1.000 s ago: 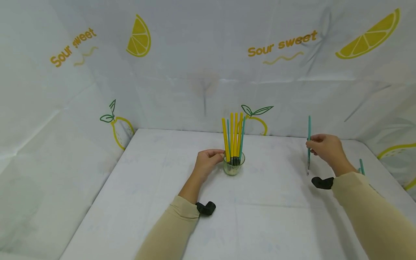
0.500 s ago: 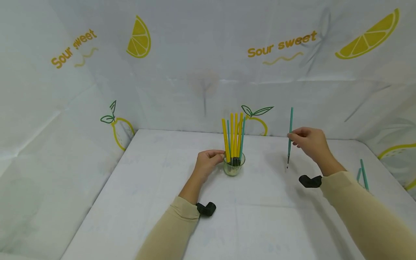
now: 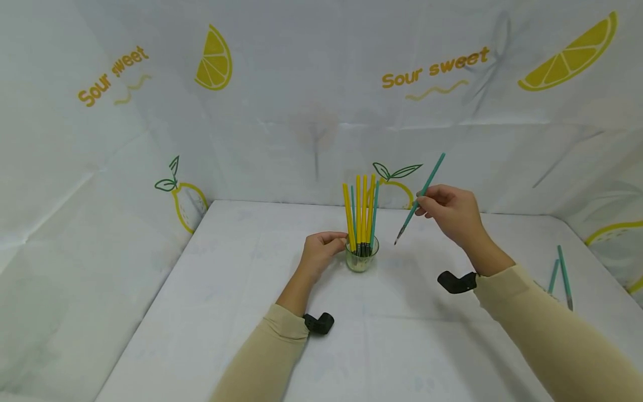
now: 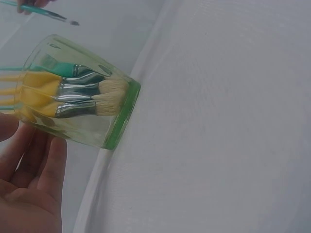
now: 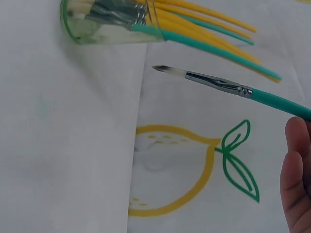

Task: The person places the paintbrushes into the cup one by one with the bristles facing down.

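Observation:
A clear greenish glass cup stands on the table, holding several yellow paintbrushes and a couple of turquoise ones, bristles down. My left hand pinches the cup's rim at its left side; in the left wrist view, the thumb lies by the rim and the other fingers sit beside the glass. With thumb and fingertips my right hand grips a turquoise paintbrush by its handle. That brush slants in the air, its bristle tip pointing down and left toward the cup, apart from it.
Two turquoise paintbrushes lie at the table's right side, partly behind the right forearm. The white-covered table meets a white cloth backdrop printed with lemons and lettering.
My right hand has moved left toward the cup with the turquoise paintbrush, which has tilted from upright to slanting. More of the brushes at the right shows. The left hand stays at the cup.

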### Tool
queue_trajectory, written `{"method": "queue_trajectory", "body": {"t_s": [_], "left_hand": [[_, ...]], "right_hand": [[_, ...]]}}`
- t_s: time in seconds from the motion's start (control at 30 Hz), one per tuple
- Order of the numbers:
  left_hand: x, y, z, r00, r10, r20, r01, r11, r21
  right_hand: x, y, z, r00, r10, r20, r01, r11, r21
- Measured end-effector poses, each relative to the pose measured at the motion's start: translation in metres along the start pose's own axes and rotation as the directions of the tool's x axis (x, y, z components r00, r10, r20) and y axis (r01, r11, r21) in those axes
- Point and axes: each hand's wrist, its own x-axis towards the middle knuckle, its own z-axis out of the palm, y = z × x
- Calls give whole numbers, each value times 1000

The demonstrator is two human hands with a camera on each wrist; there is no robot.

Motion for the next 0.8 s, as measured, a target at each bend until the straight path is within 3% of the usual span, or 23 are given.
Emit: {"method": "queue_trajectory", "body": {"t_s": [0.33, 0.57, 0.8], "left_hand": [[-1, 2, 0, 1000, 2, 9, -2, 999, -37], [-1, 6, -1, 999, -26, 26, 27, 999, -32], [-18, 32, -2, 999, -26, 34, 26, 1000, -4]], "right_hand": [[-5, -18, 19, 995, -101, -8, 101, 995, 22], [-8, -20, 33, 992, -121, 25, 122, 992, -37], [-12, -17, 50, 991, -98, 86, 108, 988, -110]]}}
